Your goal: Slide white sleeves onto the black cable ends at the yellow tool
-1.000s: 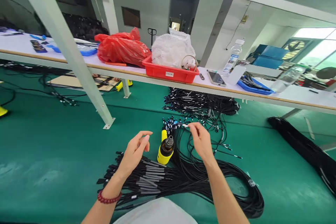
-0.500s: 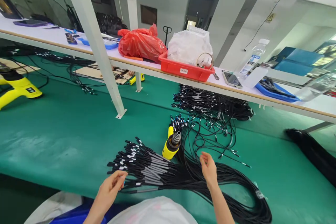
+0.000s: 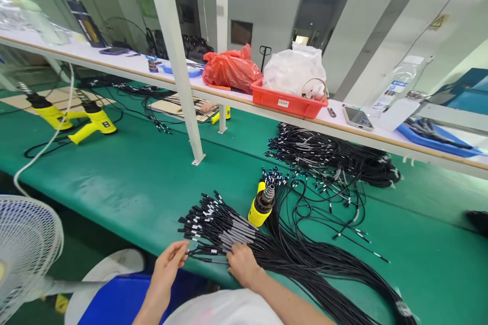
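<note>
Nearer than the yellow heat gun [image 3: 257, 214] and left of it, the left hand [image 3: 168, 265] pinched a cable end [image 3: 192, 252] at its fingertips. The right hand [image 3: 244, 265] curled over the cable bundle [image 3: 238, 231], probably to steady it, its grip hidden; the strands ran beneath its fingers, then rightward past the gun.

Could read no words anywhere. Spotted a yellow triangular warning sign [image 3: 437, 22] on the wall [image 3: 396, 25], with an unclear symbol. Saw a white label [image 3: 283, 103] with illegible characters on the red tray [image 3: 267, 97], blurred lettering on the bottle [image 3: 402, 70], an unreadable pale mark [image 3: 107, 124] on the yellow heat gun [image 3: 91, 127], and unreadable white tags [image 3: 214, 252] on the black cables [image 3: 301, 251].
</note>
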The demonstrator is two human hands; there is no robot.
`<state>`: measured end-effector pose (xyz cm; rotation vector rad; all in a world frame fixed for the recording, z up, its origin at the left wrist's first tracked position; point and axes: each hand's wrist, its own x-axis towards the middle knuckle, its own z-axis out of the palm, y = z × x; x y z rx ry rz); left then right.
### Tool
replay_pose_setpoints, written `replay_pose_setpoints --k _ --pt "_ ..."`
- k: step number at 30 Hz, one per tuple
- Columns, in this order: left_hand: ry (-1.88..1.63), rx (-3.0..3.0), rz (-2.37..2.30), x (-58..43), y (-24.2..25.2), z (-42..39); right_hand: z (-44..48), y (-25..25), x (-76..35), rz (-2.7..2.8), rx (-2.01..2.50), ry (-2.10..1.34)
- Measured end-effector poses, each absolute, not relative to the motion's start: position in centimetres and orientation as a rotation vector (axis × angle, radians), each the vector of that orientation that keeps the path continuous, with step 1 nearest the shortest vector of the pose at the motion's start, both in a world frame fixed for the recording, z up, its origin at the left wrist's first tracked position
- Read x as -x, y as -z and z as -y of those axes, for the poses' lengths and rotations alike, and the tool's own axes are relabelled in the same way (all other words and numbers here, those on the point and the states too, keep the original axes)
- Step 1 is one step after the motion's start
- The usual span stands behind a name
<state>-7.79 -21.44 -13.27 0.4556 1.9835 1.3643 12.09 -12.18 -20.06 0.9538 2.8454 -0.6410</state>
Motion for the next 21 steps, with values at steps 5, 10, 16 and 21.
replay_pose_setpoints --k 5,10,16,21 --pt "-1.408 -0.323 -2.067 7.1 13.4 24.9 13.2 20.9 -11.9 -2.836 -0.933 0.428" --pt "-1.449 -0.247 -2.14 5.6 13.9 27.2 13.3 20.7 -12.1 -2.84 -0.983 0.37" --pt "-1.434 -0.318 -2.158 3.8 14.1 28.0 13.1 21.0 -12.0 -2.833 -1.048 0.393" --pt "-1.369 -0.449 -2.154 3.6 14.3 27.9 13.8 21.4 -11.8 -2.862 -1.109 0.437"
